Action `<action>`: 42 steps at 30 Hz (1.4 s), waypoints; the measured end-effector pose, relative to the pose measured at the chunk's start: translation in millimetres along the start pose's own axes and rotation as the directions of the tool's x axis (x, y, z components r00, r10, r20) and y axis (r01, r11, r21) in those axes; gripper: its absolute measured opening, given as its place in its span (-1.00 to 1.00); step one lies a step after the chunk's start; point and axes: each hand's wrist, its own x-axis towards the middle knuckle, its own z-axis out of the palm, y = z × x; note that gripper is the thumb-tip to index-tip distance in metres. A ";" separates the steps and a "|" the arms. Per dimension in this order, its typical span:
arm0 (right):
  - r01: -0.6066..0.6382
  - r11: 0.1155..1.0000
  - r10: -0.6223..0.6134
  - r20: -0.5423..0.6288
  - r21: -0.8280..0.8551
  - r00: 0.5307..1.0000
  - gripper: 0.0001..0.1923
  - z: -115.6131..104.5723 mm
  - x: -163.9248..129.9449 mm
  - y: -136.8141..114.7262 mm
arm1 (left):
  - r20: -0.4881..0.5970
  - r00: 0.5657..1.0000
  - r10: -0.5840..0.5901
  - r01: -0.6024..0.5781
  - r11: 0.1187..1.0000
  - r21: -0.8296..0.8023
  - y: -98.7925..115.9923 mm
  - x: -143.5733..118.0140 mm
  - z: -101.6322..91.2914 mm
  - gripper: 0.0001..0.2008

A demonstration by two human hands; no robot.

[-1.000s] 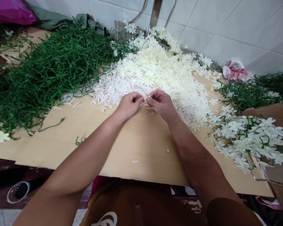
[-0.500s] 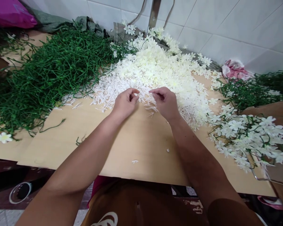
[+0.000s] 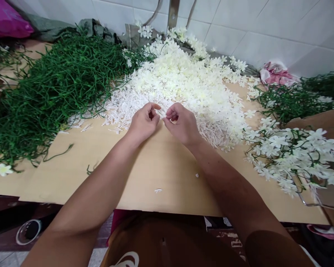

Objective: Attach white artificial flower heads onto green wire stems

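**Two hands pinch small white bits by the flower pile**

Both hands sit close together at the near edge of the pile of thin white pieces (image 3: 128,105) on the counter (image 3: 161,163). The left hand (image 3: 143,122) is curled, thumb & first finger pinched narrow. The right hand (image 3: 181,124) is curled too, fingers tucked in, thumb pointing at the left hand. Their tips nearly meet – a tiny white bit (image 3: 163,115) shows right between them. It is too small to say which hand holds it.

Just behind the hands, touching the thin pieces, is the big heap of cream flowers (image 3: 189,79). It runs back to the tiled wall (image 3: 267,33).

To the left lies a big tangle of green stems (image 3: 58,85), well apart from the hands. To the right lies a bunch of stems w/ white flowers on them (image 3: 292,155). Two little white crumbs (image 3: 158,190) lie on the bare counter, near the person's arms – not touched by either hand.
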 end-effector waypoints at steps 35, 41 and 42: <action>-0.020 0.918 0.016 0.013 0.397 1.000 -0.84 -0.4 6.3 20.7 | 0.165 0.982 -0.090 0.109 0.988 -0.113 15.1 -0.3 -7.2 -0.73; -0.095 0.943 0.080 0.060 0.318 0.995 -0.85 3.1 4.7 18.7 | 0.150 0.989 -0.003 0.012 0.998 -0.056 11.9 -1.5 -4.7 -0.74; -0.110 0.944 0.095 0.063 0.311 0.994 -0.84 3.2 4.8 18.1 | 0.158 0.987 0.012 -0.004 0.999 -0.047 11.3 -1.8 -4.6 -0.74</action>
